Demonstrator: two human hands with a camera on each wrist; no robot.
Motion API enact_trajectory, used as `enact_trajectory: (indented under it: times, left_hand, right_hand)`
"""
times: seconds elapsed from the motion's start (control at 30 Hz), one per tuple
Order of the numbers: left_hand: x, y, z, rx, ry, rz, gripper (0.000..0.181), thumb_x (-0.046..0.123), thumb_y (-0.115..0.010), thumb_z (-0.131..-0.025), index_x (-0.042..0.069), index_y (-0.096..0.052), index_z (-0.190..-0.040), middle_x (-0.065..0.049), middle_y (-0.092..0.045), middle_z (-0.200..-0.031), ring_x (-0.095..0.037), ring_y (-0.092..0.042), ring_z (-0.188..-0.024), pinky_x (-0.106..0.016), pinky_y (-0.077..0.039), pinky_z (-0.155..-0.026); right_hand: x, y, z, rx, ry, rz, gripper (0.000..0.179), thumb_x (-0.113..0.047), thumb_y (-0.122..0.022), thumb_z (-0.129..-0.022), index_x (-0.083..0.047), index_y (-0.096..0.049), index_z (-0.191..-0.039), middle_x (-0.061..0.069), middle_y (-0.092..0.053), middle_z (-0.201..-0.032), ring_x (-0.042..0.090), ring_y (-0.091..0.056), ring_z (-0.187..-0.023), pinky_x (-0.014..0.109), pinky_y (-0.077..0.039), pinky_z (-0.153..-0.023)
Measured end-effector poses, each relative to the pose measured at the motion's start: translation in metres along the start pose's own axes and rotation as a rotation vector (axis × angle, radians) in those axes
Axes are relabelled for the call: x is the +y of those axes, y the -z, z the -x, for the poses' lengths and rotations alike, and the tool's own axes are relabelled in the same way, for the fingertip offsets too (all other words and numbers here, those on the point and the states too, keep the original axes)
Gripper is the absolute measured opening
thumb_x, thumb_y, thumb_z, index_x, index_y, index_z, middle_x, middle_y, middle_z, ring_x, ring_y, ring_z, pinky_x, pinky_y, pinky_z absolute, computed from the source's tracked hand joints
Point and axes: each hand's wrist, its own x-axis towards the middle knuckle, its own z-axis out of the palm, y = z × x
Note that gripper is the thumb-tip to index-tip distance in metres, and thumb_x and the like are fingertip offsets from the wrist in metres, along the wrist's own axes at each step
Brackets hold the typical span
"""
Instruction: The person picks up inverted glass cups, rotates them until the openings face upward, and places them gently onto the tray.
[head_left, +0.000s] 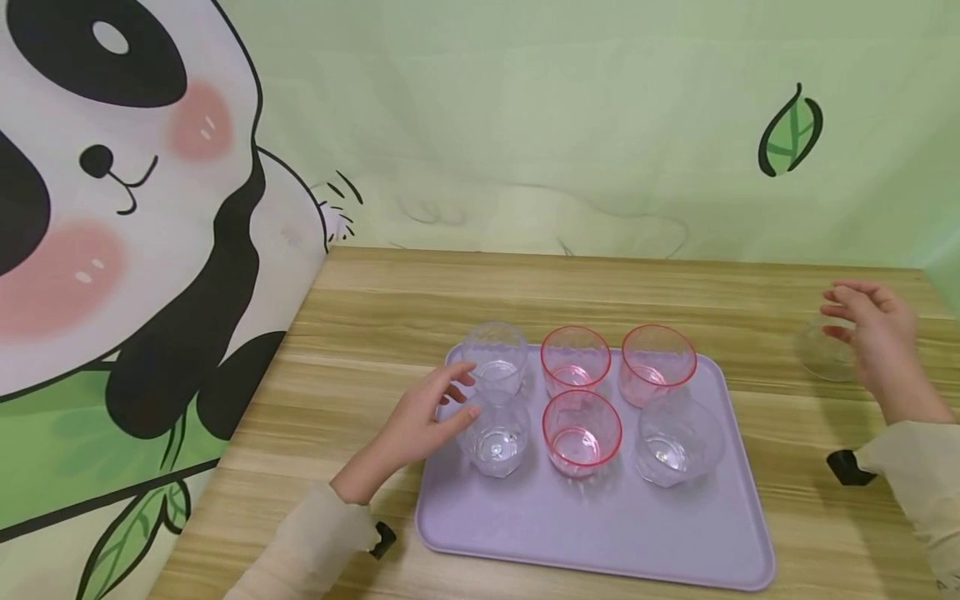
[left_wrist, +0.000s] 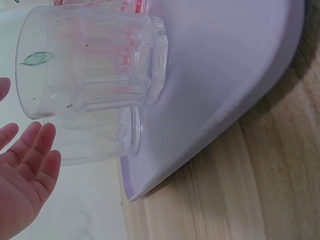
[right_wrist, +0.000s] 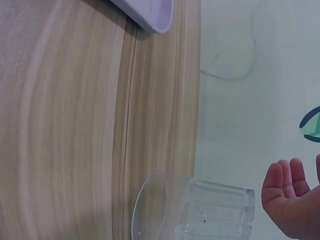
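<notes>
My left hand is by the rim of the clear plastic cup at the tray's front left, fingers loosely bent and gripping nothing. In the left wrist view that cup stands upright, with the fingertips close to its rim. Off the tray's right side, another clear cup rests upside down on the table. My right hand is just above and beside it, fingers relaxed. A gap shows between this hand and the base of the inverted cup in the right wrist view.
A lilac tray on the wooden table carries two rows of cups. Red-rimmed cups stand at back middle, back right and front middle. Clear ones stand at back left and front right. A panda-print wall borders the table.
</notes>
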Motion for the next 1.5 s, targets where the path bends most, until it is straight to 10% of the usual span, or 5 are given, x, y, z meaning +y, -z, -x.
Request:
enact_trajectory:
  times: [0.73,1.0,1.5]
  left_hand:
    - [0.0,-0.001,0.0,0.0,0.003,0.007,0.047,0.02,-0.061,-0.081,0.006,-0.045,-0.123,-0.013,-0.059,-0.104,-0.019,-0.06,-0.084,-0.035,-0.049,-0.073]
    - [-0.003,-0.002,0.001,-0.003,0.0,-0.006,0.048,0.02,-0.061,-0.081,0.004,-0.045,-0.123,-0.011,-0.059,-0.105,-0.018,-0.06,-0.085,-0.032,-0.049,-0.074]
    - [-0.005,-0.004,0.0,-0.014,0.002,-0.013,0.048,0.021,-0.06,-0.082,0.005,-0.045,-0.124,-0.011,-0.059,-0.105,-0.016,-0.059,-0.085,-0.033,-0.049,-0.074]
  right_hand:
    - [0.005,0.029,-0.009,0.334,0.192,0.215,0.033,-0.023,-0.067,-0.077,-0.01,-0.057,-0.107,-0.004,-0.053,-0.088,0.005,-0.046,-0.071,0.017,-0.037,-0.049]
    - [0.008,0.042,-0.011,0.403,0.12,0.545,0.04,-0.033,-0.06,-0.081,-0.023,-0.047,-0.118,-0.016,-0.044,-0.104,-0.003,-0.037,-0.089,0.017,-0.03,-0.073]
    - [0.008,0.036,-0.004,0.259,-0.007,0.861,0.08,-0.052,-0.055,-0.077,-0.036,-0.007,-0.139,-0.002,-0.001,-0.148,0.025,-0.002,-0.136,0.056,-0.018,-0.102]
